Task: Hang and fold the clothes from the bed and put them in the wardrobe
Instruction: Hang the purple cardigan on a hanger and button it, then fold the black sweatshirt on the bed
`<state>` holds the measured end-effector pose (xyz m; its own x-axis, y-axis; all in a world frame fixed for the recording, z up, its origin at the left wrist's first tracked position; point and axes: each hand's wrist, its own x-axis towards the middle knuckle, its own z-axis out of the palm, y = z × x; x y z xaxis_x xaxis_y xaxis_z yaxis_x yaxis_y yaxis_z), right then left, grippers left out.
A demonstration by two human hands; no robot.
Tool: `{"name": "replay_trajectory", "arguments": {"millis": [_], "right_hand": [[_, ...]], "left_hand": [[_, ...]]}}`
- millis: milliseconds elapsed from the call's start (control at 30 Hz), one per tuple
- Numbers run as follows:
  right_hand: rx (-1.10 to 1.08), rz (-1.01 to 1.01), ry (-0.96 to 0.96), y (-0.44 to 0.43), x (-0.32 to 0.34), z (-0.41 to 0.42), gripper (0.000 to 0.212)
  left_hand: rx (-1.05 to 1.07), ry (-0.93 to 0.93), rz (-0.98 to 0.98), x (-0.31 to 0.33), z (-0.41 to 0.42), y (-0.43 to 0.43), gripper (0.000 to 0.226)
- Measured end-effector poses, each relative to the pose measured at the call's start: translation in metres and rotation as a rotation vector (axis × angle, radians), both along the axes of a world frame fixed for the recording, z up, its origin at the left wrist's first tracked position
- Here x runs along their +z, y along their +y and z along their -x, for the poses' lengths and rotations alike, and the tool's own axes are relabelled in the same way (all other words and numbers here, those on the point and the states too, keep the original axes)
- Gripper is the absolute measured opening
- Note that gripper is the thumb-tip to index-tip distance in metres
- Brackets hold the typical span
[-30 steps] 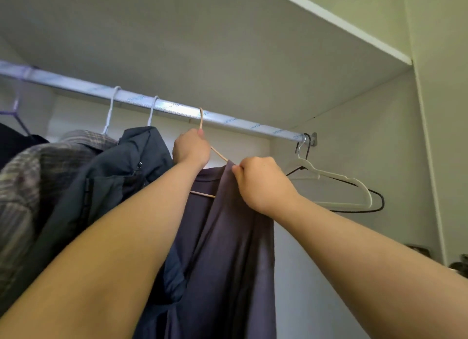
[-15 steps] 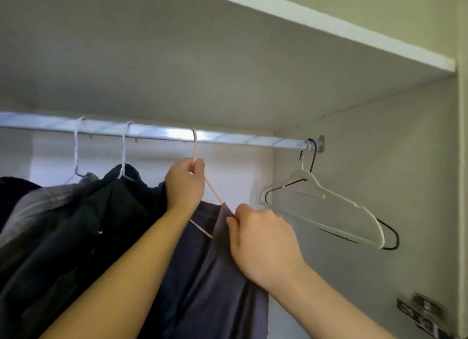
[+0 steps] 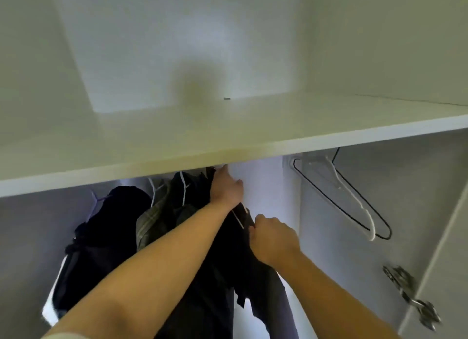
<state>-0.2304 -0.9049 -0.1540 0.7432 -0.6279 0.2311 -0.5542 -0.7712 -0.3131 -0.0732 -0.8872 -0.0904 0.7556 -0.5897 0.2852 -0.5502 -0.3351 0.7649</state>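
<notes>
Dark garment (image 3: 225,275), on pale hanger (image 3: 237,219), under the wardrobe shelf (image 3: 253,146). Left hand (image 3: 226,189) grips its top; right hand (image 3: 273,237) pinches its fabric beside the hanger bar. Leftward: plaid shirt (image 3: 152,219). Rightward, well apart: white hanger (image 3: 355,199), black hanger (image 3: 319,190), both empty.

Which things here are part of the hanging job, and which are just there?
In the job: dark garment; its hanger; left hand gripping the hanger top; right hand pinching the garment.

Just there: white empty hanger; black empty hanger; plaid shirt; door hinge; shelf.
</notes>
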Motion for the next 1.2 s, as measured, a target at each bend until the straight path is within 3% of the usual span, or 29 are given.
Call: {"name": "replay_trajectory", "arguments": {"millis": [133,267,433,500,700,800,933,1067,1200], "right_hand": [[-0.012,-0.084,0.062,-0.006,0.007,0.004,0.022],[-0.035,-0.129,0.068,-0.009,0.006,0.006,0.019],[-0.04,-0.16,0.03,0.003,-0.001,-0.004,0.017],[-0.037,-0.178,0.018,0.008,-0.003,-0.007,0.016],[-0.043,-0.205,-0.005,0.012,0.001,-0.012,0.023],[-0.147,-0.229,-0.049,0.017,0.002,-0.001,0.03],[-0.324,-0.276,-0.154,0.017,-0.006,0.045,0.025],[-0.66,-0.633,-0.515,0.019,-0.028,0.122,0.03],[-1.038,-0.696,-0.763,0.063,-0.07,0.215,0.035]], "left_hand": [[-0.042,0.075,-0.069,0.014,0.013,0.015,0.04],[-0.04,-0.045,-0.162,0.022,0.008,0.029,0.032],[-0.197,-0.009,-0.231,0.017,0.002,0.049,0.066],[-0.208,-0.049,-0.249,0.017,0.002,0.055,0.069],[-0.153,-0.359,-0.216,0.031,0.022,0.064,0.042],[-0.186,-0.485,-0.18,0.037,0.046,0.057,0.026],[-0.313,-0.481,-0.175,0.021,0.076,0.037,0.022],[-0.588,-0.456,-0.148,-0.018,0.139,0.01,0.012],[-0.882,-0.344,-0.184,-0.065,0.236,0.0,0.01]]}}
